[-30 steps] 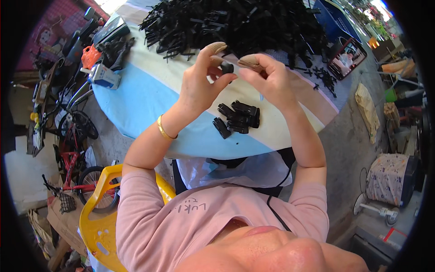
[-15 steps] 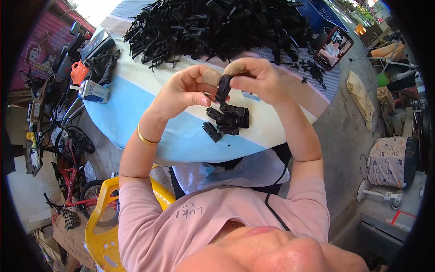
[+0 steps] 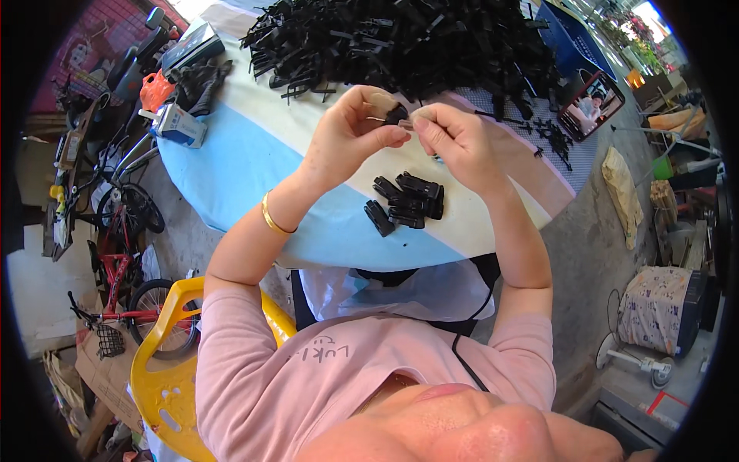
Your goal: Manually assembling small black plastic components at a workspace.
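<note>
Above the striped tablecloth (image 3: 231,165), my left hand (image 3: 356,132) is closed with a small black plastic part (image 3: 396,115) between thumb and fingers. My right hand (image 3: 460,146) meets it from the other side, thumb and forefinger pinched at the end of that part. What exactly the right fingertips grip is too small to make out. Tan covers wrap some of my fingertips. Below the hands lies a small group of black plastic clips (image 3: 416,202), with one clip (image 3: 378,218) slightly apart at its left. A large heap of similar black parts (image 3: 400,46) spreads across the far side.
Right of the heap, a blue plastic basket (image 3: 566,38) and a propped phone (image 3: 591,106) stand near small black pieces (image 3: 550,138) on a mesh mat. At the left are a blue-and-white carton (image 3: 179,125) and an orange bag (image 3: 156,91). A yellow chair (image 3: 158,362) is beside me.
Both hands have moved up toward the heap, away from the small group. The black part, earlier held upright by the right fingers, now sits mostly in the left hand's grip.
</note>
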`<state>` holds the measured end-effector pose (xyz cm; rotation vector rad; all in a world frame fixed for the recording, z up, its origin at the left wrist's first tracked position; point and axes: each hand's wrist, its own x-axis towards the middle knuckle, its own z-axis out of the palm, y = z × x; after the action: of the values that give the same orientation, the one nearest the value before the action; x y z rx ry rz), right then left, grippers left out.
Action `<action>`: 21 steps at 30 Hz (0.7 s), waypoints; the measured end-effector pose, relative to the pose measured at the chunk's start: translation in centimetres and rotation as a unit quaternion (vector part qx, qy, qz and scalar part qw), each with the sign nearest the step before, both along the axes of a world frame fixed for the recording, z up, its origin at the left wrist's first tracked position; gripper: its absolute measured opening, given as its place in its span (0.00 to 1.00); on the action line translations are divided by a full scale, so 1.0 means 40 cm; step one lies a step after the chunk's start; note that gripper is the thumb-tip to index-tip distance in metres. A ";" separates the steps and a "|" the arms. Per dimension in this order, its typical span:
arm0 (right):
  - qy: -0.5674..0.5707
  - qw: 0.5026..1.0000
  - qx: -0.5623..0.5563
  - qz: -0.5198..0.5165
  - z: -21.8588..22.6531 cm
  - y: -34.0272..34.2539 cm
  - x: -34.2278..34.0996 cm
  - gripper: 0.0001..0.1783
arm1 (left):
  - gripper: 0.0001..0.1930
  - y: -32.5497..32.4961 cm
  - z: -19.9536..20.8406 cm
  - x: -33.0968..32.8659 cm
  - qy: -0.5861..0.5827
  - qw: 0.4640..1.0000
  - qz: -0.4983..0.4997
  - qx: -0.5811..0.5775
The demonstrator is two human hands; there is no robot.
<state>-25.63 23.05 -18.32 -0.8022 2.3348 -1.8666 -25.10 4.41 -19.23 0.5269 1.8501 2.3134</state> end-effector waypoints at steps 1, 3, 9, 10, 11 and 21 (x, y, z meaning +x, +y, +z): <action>-0.001 1.000 0.028 -0.007 0.001 -0.003 0.004 0.08 | 0.11 0.004 0.003 0.004 0.022 1.000 0.007 -0.005; 0.010 0.999 0.038 -0.014 -0.002 -0.005 0.005 0.08 | 0.14 0.006 -0.012 0.007 0.034 0.999 0.019 -0.011; 0.047 0.996 0.065 -0.026 0.001 -0.013 0.010 0.07 | 0.10 0.017 -0.032 0.017 0.083 0.994 0.074 -0.021; 0.054 0.995 0.080 -0.025 0.003 -0.013 0.011 0.07 | 0.10 0.020 -0.030 0.024 0.117 0.987 0.102 -0.051; 0.053 0.995 0.080 -0.027 0.004 -0.015 0.011 0.07 | 0.09 0.022 -0.029 0.028 0.150 0.977 0.131 -0.081; 0.007 0.997 0.081 -0.005 0.020 0.062 -0.038 0.06 | 0.10 0.043 -0.023 0.014 0.242 0.941 0.143 -0.190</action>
<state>-27.14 25.52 -17.53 -0.7874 2.4634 -1.6543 -24.55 6.12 -20.15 0.8763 2.6857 2.0121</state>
